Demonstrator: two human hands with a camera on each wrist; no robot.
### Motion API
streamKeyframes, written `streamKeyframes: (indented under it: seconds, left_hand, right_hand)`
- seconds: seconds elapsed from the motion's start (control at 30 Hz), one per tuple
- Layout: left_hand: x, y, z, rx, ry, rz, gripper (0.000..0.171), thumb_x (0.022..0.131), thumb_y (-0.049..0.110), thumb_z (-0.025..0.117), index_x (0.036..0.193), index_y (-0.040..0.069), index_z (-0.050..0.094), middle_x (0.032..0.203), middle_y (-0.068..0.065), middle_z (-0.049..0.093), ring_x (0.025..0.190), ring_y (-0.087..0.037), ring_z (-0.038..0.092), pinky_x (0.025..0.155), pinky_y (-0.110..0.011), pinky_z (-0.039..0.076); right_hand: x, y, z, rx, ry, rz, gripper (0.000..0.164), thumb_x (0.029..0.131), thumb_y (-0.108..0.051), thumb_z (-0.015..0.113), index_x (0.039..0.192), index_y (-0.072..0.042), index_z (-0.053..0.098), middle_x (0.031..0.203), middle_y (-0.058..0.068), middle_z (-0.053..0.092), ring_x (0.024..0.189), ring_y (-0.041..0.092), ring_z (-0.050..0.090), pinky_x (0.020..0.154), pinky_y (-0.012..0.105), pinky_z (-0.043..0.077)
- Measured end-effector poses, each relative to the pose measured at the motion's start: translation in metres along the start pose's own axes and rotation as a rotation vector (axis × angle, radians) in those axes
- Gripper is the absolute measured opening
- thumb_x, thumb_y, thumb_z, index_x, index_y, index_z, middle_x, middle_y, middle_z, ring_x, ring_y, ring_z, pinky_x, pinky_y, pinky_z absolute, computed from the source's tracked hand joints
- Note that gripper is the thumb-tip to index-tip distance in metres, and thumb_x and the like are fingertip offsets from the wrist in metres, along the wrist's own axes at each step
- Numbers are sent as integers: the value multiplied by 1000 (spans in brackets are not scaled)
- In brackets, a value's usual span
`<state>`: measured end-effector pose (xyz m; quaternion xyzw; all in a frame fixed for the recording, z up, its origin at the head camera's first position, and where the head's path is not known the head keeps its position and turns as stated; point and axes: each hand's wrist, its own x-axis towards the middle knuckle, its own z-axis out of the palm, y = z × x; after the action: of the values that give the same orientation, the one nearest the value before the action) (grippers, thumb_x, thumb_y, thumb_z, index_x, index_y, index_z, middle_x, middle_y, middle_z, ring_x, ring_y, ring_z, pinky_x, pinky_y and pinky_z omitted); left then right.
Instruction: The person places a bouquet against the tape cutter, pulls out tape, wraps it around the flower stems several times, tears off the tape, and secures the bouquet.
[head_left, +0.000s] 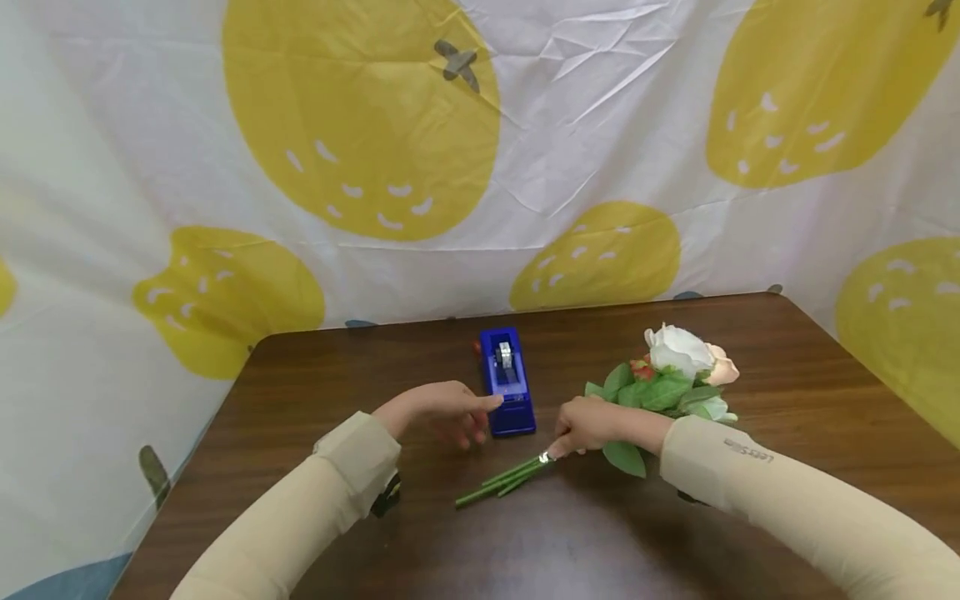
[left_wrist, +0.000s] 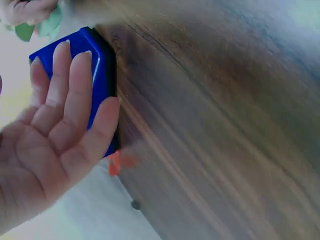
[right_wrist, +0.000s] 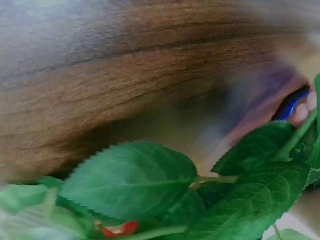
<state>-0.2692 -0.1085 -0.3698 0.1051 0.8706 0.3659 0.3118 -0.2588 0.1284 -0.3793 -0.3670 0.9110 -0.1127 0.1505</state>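
Note:
My right hand point(head_left: 588, 425) grips a bouquet of artificial flowers by its green stems point(head_left: 498, 485), just above a shiny band point(head_left: 545, 457) that looks like clear tape. A white rose point(head_left: 678, 352) and a peach-coloured bloom point(head_left: 722, 367) lie to the upper right. Leaves point(right_wrist: 130, 180) fill the lower right wrist view and hide most of that hand. Beside the blue tape dispenser point(head_left: 513, 417), my left hand point(head_left: 442, 408) hovers with loosely extended fingers and holds nothing. In the left wrist view, those fingers point(left_wrist: 77, 82) pass in front of the dispenser; contact is unclear.
A small orange-red object point(left_wrist: 114, 163) pokes out by the dispenser's far end. Everything lies on a dark brown wooden table point(head_left: 360, 375). Behind it hangs a white cloth point(head_left: 420, 283) printed with yellow fruit.

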Motion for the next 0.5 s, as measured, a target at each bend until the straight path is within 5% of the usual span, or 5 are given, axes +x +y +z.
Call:
streamKeyframes:
  seconds: [0.13, 0.3, 0.5]
  left_hand:
    - [-11, 8, 6, 44, -74, 90, 43, 95, 37, 46, 109, -1, 61, 103, -16, 66, 86, -27, 65, 80, -41, 50]
    - [-14, 16, 21, 25, -64, 172, 35, 93, 29, 53, 114, 2, 61, 101, -10, 67, 83, -19, 65, 74, -34, 51]
    - [-13, 27, 30, -67, -8, 129, 37, 92, 35, 53, 109, 4, 64, 98, -8, 67, 77, -15, 63, 68, -33, 52]
  right_hand:
    - [-8, 0, -3, -59, 112, -122, 24, 83, -34, 63, 69, -15, 68, 52, -7, 57, 49, -3, 47, 61, 23, 29]
    - [-13, -4, -11, -131, 247, -263, 21, 84, -34, 62, 70, -17, 65, 61, -10, 59, 57, 0, 50, 63, 24, 26]
    - [-14, -11, -17, -285, 371, -418, 17, 80, -35, 65, 76, -18, 67, 67, -11, 60, 64, 4, 54, 68, 27, 27]
